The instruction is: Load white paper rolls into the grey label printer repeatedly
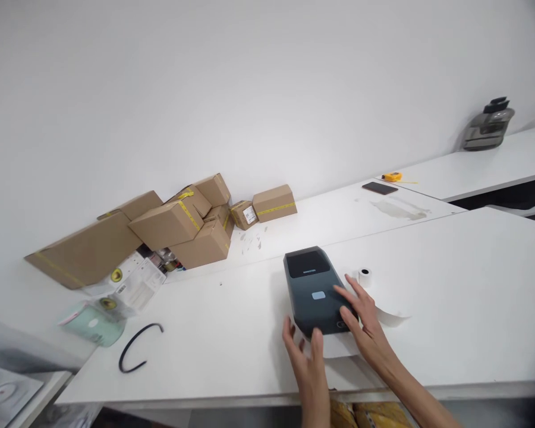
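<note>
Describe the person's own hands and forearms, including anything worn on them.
The left hand and right hand are ungloved, with slender fingers. No ring, watch, bracelet or marking can be made out. The right forearm is bare to the picture's edge; little of the left forearm shows. No sleeve is visible.

My one view looks out from my head, facing forward and down over the white table (pixel 214 333), with the wall (pixel 249 89) filling its upper part. It sits near my left fingers (pixel 317 345) and right fingers (pixel 360 290), which reach in from below, right of centre, and it leans, so the table's back edge climbs rightward.
</note>
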The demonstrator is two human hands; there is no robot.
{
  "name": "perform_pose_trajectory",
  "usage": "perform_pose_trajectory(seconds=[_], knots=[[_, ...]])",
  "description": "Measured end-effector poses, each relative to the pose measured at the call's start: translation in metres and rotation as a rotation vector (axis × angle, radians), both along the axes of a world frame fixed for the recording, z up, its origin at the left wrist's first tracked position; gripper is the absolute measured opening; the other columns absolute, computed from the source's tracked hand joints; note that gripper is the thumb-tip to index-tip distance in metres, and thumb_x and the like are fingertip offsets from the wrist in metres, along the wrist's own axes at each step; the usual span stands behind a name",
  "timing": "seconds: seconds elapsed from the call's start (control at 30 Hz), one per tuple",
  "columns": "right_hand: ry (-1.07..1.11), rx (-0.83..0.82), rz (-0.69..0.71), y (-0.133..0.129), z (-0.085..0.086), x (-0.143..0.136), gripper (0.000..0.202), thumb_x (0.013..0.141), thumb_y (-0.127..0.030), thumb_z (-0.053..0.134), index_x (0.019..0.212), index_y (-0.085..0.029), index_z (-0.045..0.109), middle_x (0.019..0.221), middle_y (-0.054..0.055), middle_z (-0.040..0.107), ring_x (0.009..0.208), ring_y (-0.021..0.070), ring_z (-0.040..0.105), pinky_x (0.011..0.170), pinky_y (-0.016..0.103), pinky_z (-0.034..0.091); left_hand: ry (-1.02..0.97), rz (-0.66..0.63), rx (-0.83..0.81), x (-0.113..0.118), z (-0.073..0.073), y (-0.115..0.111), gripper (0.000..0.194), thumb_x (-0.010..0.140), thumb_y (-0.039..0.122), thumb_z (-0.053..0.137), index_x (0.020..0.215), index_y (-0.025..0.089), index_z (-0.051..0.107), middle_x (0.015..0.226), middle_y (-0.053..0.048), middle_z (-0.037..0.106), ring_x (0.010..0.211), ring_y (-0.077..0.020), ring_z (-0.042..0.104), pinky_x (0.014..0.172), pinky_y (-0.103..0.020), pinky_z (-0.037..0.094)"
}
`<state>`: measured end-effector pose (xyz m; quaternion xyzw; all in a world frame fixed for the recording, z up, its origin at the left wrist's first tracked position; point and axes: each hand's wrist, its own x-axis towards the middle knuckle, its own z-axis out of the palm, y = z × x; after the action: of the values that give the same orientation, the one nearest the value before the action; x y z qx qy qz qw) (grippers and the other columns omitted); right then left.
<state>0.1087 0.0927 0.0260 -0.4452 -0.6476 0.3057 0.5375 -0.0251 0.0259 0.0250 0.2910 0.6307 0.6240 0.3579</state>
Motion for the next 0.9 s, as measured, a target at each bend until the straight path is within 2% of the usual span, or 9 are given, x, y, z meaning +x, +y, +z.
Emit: perform_pose_trajectory(seconds=[0.03, 0.07, 0.13, 0.2, 0.33, 0.63, 0.7, 0.8, 0.9], knots=[[-0.057, 0.040, 0.015, 0.000, 0.000, 0.003, 0.040, 0.099, -0.050, 0.037, 0.132, -0.037, 0.057, 0.162, -0.001, 0.027, 0.151, 0.0316, 0.015, 0.120, 0.062, 0.015, 0.014, 0.048, -0.019, 0.003, -0.010, -0.008, 0.082, 0.072, 0.073, 0.066, 0.131, 0.018, 0.048, 0.134, -0.017, 0.056, 0.115, -0.0265, 0.060, 0.089, -0.030, 0.054], [-0.098, 0.062, 0.025, 0.000, -0.001, 0.005, 0.041, 0.101, -0.048, 0.033, 0.128, -0.036, 0.061, 0.162, -0.001, 0.028, 0.151, 0.0320, 0.015, 0.119, 0.063, 0.014, -0.012, 0.030, -0.057, 0.007, -0.018, -0.014, 0.075, 0.069, 0.077, 0.064, 0.113, 0.017, 0.058, 0.112, -0.015, 0.065, 0.099, -0.0240, 0.065, 0.076, -0.029, 0.055], [-0.139, 0.089, 0.014, 0.002, -0.001, 0.009, 0.046, 0.102, -0.047, 0.026, 0.125, -0.035, 0.064, 0.161, 0.000, 0.030, 0.151, 0.0323, 0.013, 0.118, 0.064, 0.013, -0.162, -0.072, -0.118, 0.015, -0.026, -0.019, 0.072, 0.062, 0.082, 0.064, 0.090, 0.016, 0.063, 0.084, -0.008, 0.066, 0.069, -0.0185, 0.063, 0.051, -0.027, 0.051], [-0.152, 0.109, -0.010, 0.003, -0.001, 0.010, 0.050, 0.102, -0.049, 0.023, 0.123, -0.033, 0.066, 0.159, 0.001, 0.033, 0.150, 0.0326, 0.015, 0.117, 0.064, 0.015, -0.297, -0.124, -0.125, 0.021, -0.023, -0.015, 0.072, 0.055, 0.082, 0.070, 0.082, 0.015, 0.064, 0.070, -0.003, 0.062, 0.053, -0.0131, 0.056, 0.040, -0.024, 0.042], [-0.163, 0.087, -0.017, 0.003, 0.001, 0.010, 0.053, 0.102, -0.052, 0.022, 0.123, -0.034, 0.067, 0.156, 0.001, 0.039, 0.149, 0.0334, 0.019, 0.116, 0.065, 0.017, -0.355, -0.149, -0.065, 0.026, -0.008, -0.004, 0.073, 0.044, 0.077, 0.078, 0.074, 0.012, 0.065, 0.054, 0.002, 0.057, 0.041, -0.0080, 0.049, 0.037, -0.020, 0.035], [-0.224, 0.132, -0.064, 0.001, 0.008, 0.010, 0.046, 0.102, -0.046, 0.026, 0.120, -0.035, 0.067, 0.151, 0.001, 0.046, 0.148, 0.0330, 0.024, 0.113, 0.065, 0.024, -0.269, -0.136, -0.014, 0.027, -0.006, -0.009, 0.065, 0.053, 0.075, 0.077, 0.068, 0.013, 0.064, 0.056, 0.001, 0.059, 0.041, -0.0066, 0.047, 0.043, -0.021, 0.035], [-0.278, 0.185, -0.084, 0.002, 0.014, 0.011, 0.042, 0.102, -0.043, 0.029, 0.115, -0.034, 0.069, 0.151, 0.001, 0.046, 0.147, 0.0333, 0.025, 0.112, 0.064, 0.027, -0.265, -0.137, -0.025, 0.028, -0.010, -0.010, 0.066, 0.052, 0.077, 0.076, 0.066, 0.014, 0.063, 0.054, 0.001, 0.057, 0.041, -0.0076, 0.046, 0.043, -0.022, 0.034], [-0.382, 0.282, -0.091, 0.005, 0.025, 0.011, 0.038, 0.102, -0.038, 0.032, 0.108, -0.033, 0.069, 0.154, 0.000, 0.042, 0.148, 0.0337, 0.024, 0.109, 0.061, 0.030, -0.225, -0.126, -0.049, 0.026, -0.024, -0.012, 0.070, 0.056, 0.088, 0.062, 0.047, 0.019, 0.052, 0.042, 0.001, 0.046, 0.037, -0.0093, 0.040, 0.041, -0.024, 0.031], [-0.527, 0.420, -0.101, 0.009, 0.030, 0.010, 0.032, 0.100, -0.035, 0.039, 0.116, -0.037, 0.067, 0.158, -0.001, 0.038, 0.147, 0.0328, 0.024, 0.109, 0.058, 0.028, -0.092, 0.031, -0.006, 0.017, -0.038, -0.014, 0.071, 0.068, 0.089, 0.048, 0.045, 0.021, 0.049, 0.044, 0.000, 0.045, 0.039, -0.0116, 0.042, 0.044, -0.027, 0.037]])
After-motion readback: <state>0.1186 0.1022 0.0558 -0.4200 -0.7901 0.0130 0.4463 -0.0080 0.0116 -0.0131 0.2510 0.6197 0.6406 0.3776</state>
